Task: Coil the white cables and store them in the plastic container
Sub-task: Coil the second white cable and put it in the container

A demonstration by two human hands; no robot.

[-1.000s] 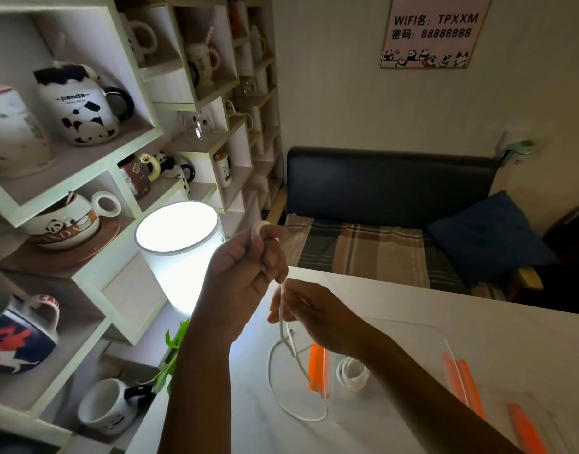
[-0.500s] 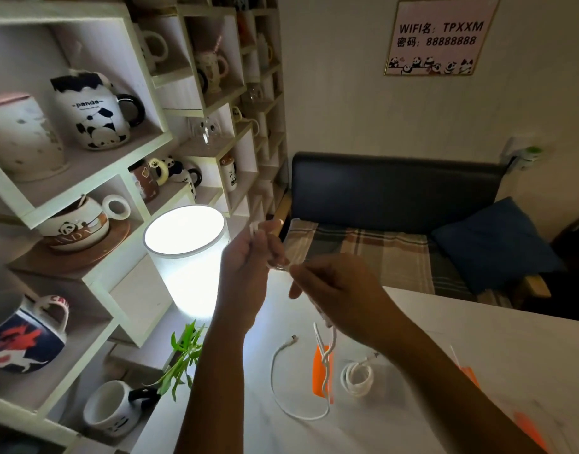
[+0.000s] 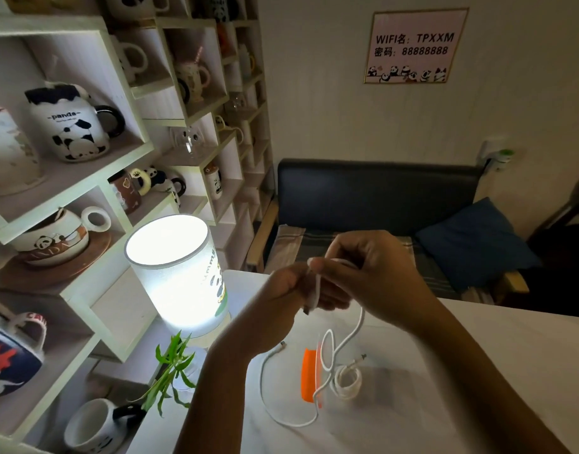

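Note:
A white cable [image 3: 353, 332] runs from my two hands down to the white table [image 3: 511, 355], where its loose end loops on the surface. My left hand [image 3: 285, 299] grips the cable's upper turns above the table. Close against it, my right hand [image 3: 370, 273] pinches the cable beside the left fingers. Below them sits a clear plastic container [image 3: 393, 378] with an orange clip at its side. One coiled white cable [image 3: 347, 381] lies inside it.
A lit cylindrical lamp [image 3: 176, 273] stands at the table's left corner, with a small green plant [image 3: 170, 371] in front of it. Shelves of panda mugs [image 3: 68, 126] fill the left wall. A dark sofa [image 3: 380, 198] with a blue cushion stands behind the table.
My right hand has risen from the table side and joined the left hand, drawing the cable upward. Less cable lies slack on the table.

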